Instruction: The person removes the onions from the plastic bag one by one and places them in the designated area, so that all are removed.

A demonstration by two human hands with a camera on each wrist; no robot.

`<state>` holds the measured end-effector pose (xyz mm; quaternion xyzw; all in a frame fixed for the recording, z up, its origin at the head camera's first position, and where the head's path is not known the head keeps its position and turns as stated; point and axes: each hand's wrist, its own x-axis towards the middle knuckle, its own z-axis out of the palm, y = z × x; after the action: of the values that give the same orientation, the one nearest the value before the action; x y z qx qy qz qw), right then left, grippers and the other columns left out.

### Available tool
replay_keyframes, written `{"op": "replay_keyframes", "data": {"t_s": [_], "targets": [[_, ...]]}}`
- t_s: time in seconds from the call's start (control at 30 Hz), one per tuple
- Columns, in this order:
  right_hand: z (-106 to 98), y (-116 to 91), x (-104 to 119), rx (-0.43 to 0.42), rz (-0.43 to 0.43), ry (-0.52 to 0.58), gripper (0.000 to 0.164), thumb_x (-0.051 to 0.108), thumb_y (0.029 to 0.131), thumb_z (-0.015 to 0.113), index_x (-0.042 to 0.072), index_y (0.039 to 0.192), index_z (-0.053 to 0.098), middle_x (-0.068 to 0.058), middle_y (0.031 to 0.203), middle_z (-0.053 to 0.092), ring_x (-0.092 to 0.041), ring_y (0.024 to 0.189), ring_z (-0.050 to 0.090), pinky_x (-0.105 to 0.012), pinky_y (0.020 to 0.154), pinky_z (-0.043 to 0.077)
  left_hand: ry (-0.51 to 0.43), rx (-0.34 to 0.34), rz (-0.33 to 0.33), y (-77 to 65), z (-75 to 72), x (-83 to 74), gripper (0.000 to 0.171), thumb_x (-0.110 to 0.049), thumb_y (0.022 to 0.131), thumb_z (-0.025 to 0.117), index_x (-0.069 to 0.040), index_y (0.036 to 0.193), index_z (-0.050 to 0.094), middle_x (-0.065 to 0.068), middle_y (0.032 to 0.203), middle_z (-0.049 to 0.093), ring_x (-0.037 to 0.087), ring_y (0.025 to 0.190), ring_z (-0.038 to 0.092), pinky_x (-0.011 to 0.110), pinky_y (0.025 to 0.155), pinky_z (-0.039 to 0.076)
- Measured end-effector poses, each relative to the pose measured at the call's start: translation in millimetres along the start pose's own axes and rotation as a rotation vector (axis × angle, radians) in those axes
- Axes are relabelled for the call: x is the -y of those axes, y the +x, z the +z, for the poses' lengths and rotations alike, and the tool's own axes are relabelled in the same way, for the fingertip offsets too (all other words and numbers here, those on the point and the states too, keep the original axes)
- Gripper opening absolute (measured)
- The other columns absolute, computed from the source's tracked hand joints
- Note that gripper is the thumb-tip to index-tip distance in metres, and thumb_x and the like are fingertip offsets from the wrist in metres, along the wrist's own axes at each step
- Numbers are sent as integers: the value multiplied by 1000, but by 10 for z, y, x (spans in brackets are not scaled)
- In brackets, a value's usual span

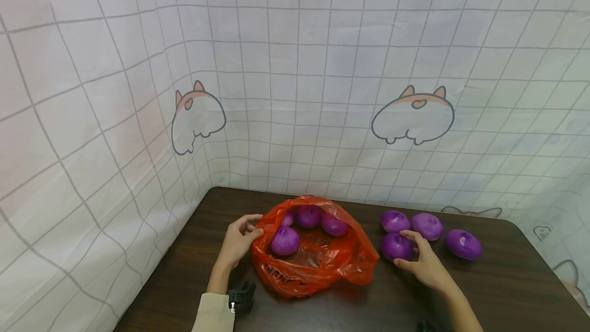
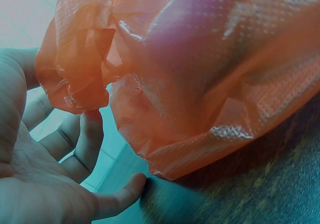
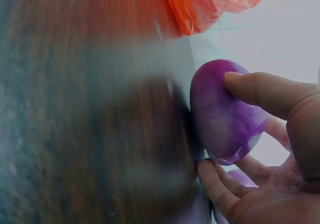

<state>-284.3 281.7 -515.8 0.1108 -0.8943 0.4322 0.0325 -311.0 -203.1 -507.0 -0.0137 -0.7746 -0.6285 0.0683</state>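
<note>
A red plastic bag lies on the table with its mouth spread wide and several purple onions inside, one onion near its left side. My left hand pinches the bag's left rim; in the left wrist view the fingers meet a crumpled flap of the bag. Right of the bag, my right hand grips a purple onion between thumb and fingers. The right wrist view shows the thumb on this glossy onion; its far side is hidden.
Three more onions lie around the right hand: one behind, one behind to the right and one farther right. The dark wooden table meets a gridded cloth at the back and left.
</note>
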Motion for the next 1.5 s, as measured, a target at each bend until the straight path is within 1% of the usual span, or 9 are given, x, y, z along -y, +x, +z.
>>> {"op": "replay_keyframes", "data": {"t_s": [0.23, 0.5, 0.6, 0.7, 0.77, 0.97, 1.13, 1.33, 1.5], "targets": [[-82, -36, 141, -13, -12, -13, 76, 17, 87, 81, 0, 147, 38, -34, 144, 37, -55, 121, 50, -59, 93, 53, 5, -3, 1, 0, 6, 13, 36, -5, 90, 72, -13, 125, 70, 14, 89, 67, 17, 71, 55, 26, 60, 48], [-129, -63, 548, -94, -57, -64, 69, 24, 94, 74, 2, 150, 39, -31, 147, 37, -49, 128, 41, -63, 101, 46, 4, -2, 4, 10, -1, 19, 36, -5, 90, 73, -13, 125, 70, 13, 89, 67, 17, 71, 56, 26, 60, 48], [-69, -99, 763, -155, -105, -68, 61, 19, 94, 73, 3, 146, 45, -24, 145, 44, -40, 127, 46, -41, 103, 50, 1, -1, 5, 7, -3, 18, 36, -5, 90, 73, -13, 125, 70, 13, 89, 67, 17, 71, 56, 26, 60, 48], [57, -126, 955, -202, -171, -45, 55, 15, 92, 75, 6, 141, 52, -15, 139, 53, -27, 123, 51, -17, 97, 47, 0, -2, 10, 4, -7, 16, 36, -5, 90, 73, -13, 125, 70, 14, 89, 67, 18, 71, 56, 27, 60, 48], [166, -142, 1067, -215, -236, -27, 52, 12, 90, 77, 7, 137, 55, -11, 135, 57, -19, 120, 52, -11, 96, 43, 3, -3, 13, 4, -8, 19, 36, -6, 90, 73, -13, 125, 70, 13, 89, 67, 18, 71, 56, 28, 60, 49], [475, -197, 1385, -172, -403, -16, 49, 12, 88, 80, 19, 132, 59, 0, 128, 63, -11, 112, 58, -28, 94, 53, 5, -2, 18, 1, -9, 28, 35, -6, 90, 73, -12, 125, 70, 12, 88, 67, 17, 71, 55, 28, 59, 48], [691, -155, 1611, -88, -439, -13, 51, 12, 88, 79, 26, 132, 57, 8, 128, 62, -16, 116, 60, -38, 98, 53, 13, 3, 24, 10, -2, 25, 36, -6, 90, 73, -10, 126, 70, 13, 88, 68, 15, 70, 55, 26, 60, 48], [990, 6, 1694, 110, -305, 26, 50, 20, 92, 76, 28, 135, 53, 8, 133, 56, -15, 121, 57, -40, 102, 51, 9, -14, 14, 1, -16, 14, 36, -6, 90, 74, -11, 125, 71, 12, 87, 67, 16, 70, 56, 26, 59, 48], [1178, 154, 1632, 103, -157, 39, 46, 25, 93, 74, 20, 135, 56, -3, 134, 56, -23, 124, 54, -51, 104, 47, 4, 4, 11, -11, -11, 8, 36, -5, 90, 73, -12, 126, 70, 12, 87, 67, 17, 71, 56, 27, 60, 48]]}}
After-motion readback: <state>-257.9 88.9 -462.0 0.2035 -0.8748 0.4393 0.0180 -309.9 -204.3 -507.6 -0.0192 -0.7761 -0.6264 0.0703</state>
